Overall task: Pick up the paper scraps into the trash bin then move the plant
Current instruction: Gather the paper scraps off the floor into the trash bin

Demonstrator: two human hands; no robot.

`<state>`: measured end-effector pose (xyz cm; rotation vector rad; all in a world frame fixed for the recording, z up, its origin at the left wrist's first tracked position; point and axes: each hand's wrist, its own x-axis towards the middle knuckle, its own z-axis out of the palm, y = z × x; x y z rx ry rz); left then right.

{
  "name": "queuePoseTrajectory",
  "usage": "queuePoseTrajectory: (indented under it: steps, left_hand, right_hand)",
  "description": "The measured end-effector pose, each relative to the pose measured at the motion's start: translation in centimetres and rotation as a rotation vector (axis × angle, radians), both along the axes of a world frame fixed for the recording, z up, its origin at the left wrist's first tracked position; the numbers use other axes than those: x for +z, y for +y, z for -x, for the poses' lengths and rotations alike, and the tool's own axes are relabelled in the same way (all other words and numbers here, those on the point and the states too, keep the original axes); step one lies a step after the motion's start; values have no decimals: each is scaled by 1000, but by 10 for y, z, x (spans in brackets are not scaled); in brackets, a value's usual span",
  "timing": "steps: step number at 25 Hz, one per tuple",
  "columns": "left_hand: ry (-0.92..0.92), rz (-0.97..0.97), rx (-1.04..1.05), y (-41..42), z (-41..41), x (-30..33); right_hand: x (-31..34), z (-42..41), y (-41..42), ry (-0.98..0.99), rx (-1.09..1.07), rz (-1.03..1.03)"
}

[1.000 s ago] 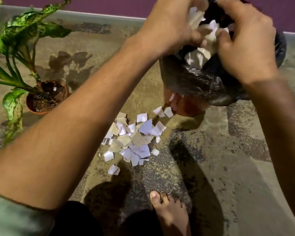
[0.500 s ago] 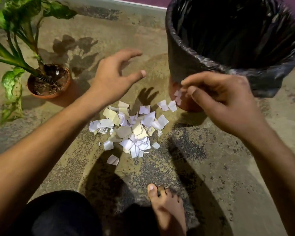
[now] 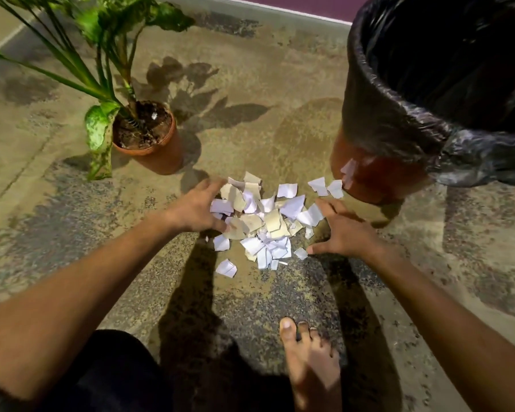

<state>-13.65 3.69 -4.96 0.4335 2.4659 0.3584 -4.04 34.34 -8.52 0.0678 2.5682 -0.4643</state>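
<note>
A heap of white and beige paper scraps lies on the concrete floor in front of me. My left hand rests on the floor at the heap's left edge, fingers spread and touching the scraps. My right hand is on the heap's right edge, fingers apart too. Neither hand has scraps closed inside it. The trash bin, orange with a black bag liner, stands at the upper right, just behind the heap. The plant grows in a terracotta pot at the upper left.
My bare foot and a dark-clothed knee are at the bottom, close to the heap. Two loose scraps lie against the bin's base. A purple wall base runs along the top edge.
Both hands came down from the bin's mouth, where they dropped scraps, to the floor and now bracket the heap. The view tilted down and closer to the floor.
</note>
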Motion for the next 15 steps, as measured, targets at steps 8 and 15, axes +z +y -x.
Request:
queuePoseTrajectory:
  steps: [8,15]
  left_hand:
    - [-148,-22,-12,3,-20,-21]
    - [-55,-73,-130,22,-38,-20]
  right_hand:
    - [-15,13,-50,126,210,19]
    - [-14,1,-82,294,188,15]
